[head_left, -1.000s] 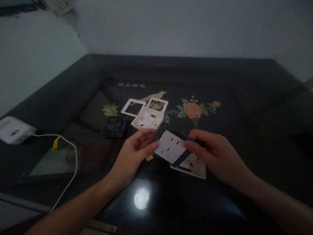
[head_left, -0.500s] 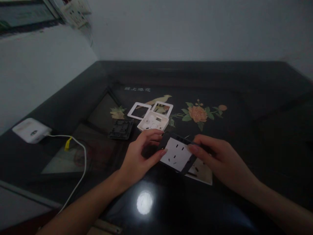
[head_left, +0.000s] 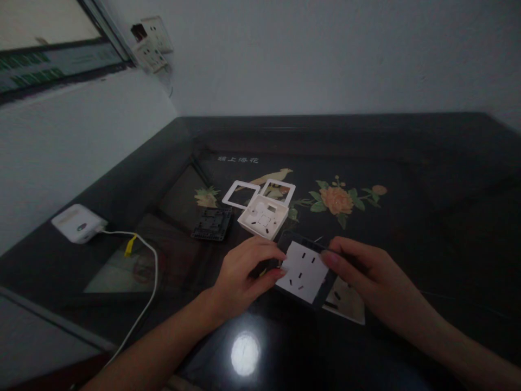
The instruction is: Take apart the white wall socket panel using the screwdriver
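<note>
A wall socket (head_left: pixel 304 271), white-faced with slots in a dark frame, is held tilted above the table between both hands. My right hand (head_left: pixel 366 271) grips its right edge, thumb on the front. At the left edge, my left hand (head_left: pixel 248 274) is closed with thumb and finger; a tiny shiny thing, perhaps a screw, shows by the fingertips. A thin metal screw (head_left: pixel 318 239) sticks out behind the socket's upper right. Under the socket lies a white mounting box (head_left: pixel 348 305), partly hidden. Another white mounting box (head_left: pixel 265 215) sits just beyond my left hand.
Two white cover frames (head_left: pixel 241 194) lie behind the farther box. A dark socket part (head_left: pixel 211 224) rests to its left. On the left stands a white device (head_left: pixel 77 224) with a white cable (head_left: pixel 157 271). The table (head_left: pixel 427 217) is dark and glossy, with painted flowers.
The view has shifted, so everything sits slightly lower and farther right. Both hands still hold the socket, and my left fingertips have moved slightly at its left edge.
</note>
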Demonstrator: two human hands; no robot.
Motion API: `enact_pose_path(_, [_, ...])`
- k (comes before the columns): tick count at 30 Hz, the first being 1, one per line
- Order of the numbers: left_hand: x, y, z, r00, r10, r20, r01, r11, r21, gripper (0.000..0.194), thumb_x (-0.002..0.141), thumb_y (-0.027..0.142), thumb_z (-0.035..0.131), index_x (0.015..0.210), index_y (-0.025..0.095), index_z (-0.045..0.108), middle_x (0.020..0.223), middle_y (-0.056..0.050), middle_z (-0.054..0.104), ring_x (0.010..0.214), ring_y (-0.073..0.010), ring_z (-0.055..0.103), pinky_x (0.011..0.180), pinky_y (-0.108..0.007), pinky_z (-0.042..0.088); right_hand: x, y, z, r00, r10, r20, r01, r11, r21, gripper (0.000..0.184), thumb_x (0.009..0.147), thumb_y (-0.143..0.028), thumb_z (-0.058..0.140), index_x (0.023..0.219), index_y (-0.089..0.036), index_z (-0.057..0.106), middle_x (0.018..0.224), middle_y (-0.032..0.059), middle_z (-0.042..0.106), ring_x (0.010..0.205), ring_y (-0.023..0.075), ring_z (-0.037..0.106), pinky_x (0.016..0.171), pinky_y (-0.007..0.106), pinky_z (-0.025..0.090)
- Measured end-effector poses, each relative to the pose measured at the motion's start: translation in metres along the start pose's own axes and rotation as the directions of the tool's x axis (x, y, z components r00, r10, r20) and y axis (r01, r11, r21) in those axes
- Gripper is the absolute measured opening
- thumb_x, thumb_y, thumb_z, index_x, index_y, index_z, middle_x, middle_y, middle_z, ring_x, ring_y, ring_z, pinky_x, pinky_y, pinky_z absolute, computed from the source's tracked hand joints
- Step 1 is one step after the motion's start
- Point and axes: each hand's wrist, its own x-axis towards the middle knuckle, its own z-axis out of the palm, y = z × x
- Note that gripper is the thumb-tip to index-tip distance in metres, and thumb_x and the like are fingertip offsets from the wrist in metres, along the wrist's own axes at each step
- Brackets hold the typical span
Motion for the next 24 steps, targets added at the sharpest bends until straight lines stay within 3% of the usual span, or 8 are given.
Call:
enact_pose_path(4, [0.001,0.0,-0.001,0.999,0.043,-0.007,-0.042,0.995,0.092,0.009,0.096,0.024,0.057,0.094,0.019,0.064,0.085,-0.005,0.073,0.078,-0.0154,0.07,0.071,-0.024,0.056,-0.001,-0.001,0.001,1.0,0.006,0.028,-0.006,1.0,0.01,0.034,0.09,-0.041,0.048,0.063,-0.021,0.054,0.059,0.0001,0.057,0.053,0.0122,0.053,0.043,0.022,0.041])
enact_pose_path(9, [-0.002,-0.002,-0.002,0.994,0.107,-0.034,-0.097,0.97,0.223,0.004,0.091,0.019,0.064,0.092,0.019,0.067,0.119,-0.012,0.07,0.096,-0.0202,0.069,0.082,-0.031,0.057,-0.004,-0.003,0.004,0.998,0.015,0.062,-0.017,0.999,0.046,0.036,0.089,-0.037,0.048,0.057,-0.021,0.045,0.057,0.0007,0.056,0.053,0.0118,0.051,0.046,0.022,0.04])
enact_pose_path(15, [0.004,0.004,-0.005,0.936,0.345,0.069,-0.35,0.894,0.279,0.01,0.092,0.024,0.064,0.084,0.018,0.065,0.079,-0.003,0.072,0.078,-0.0163,0.067,0.076,-0.031,0.059,-0.007,-0.003,0.01,0.996,-0.037,0.079,0.033,0.998,0.053,0.035,0.088,-0.036,0.047,0.057,-0.021,0.049,0.055,-0.001,0.051,0.051,0.0113,0.046,0.044,0.023,0.036])
enact_pose_path(20, [0.005,0.006,-0.006,0.933,0.349,0.088,-0.36,0.898,0.252,0.01,0.092,0.025,0.064,0.085,0.017,0.064,0.078,-0.003,0.072,0.072,-0.016,0.068,0.073,-0.031,0.058,-0.009,-0.006,0.011,0.998,-0.058,0.034,0.058,0.998,0.014,0.036,0.086,-0.034,0.047,0.053,-0.021,0.043,0.052,-0.0024,0.046,0.049,0.0098,0.04,0.043,0.023,0.032])
enact_pose_path(24, [0.004,0.006,-0.006,0.93,0.353,0.099,-0.366,0.902,0.23,0.01,0.093,0.025,0.063,0.086,0.016,0.062,0.077,-0.004,0.073,0.07,-0.0157,0.069,0.073,-0.03,0.059,-0.012,-0.007,0.013,0.986,-0.155,-0.054,0.152,0.987,-0.054,0.034,0.085,-0.029,0.049,0.053,-0.021,0.04,0.05,-0.0036,0.042,0.047,0.0089,0.038,0.043,0.022,0.03])
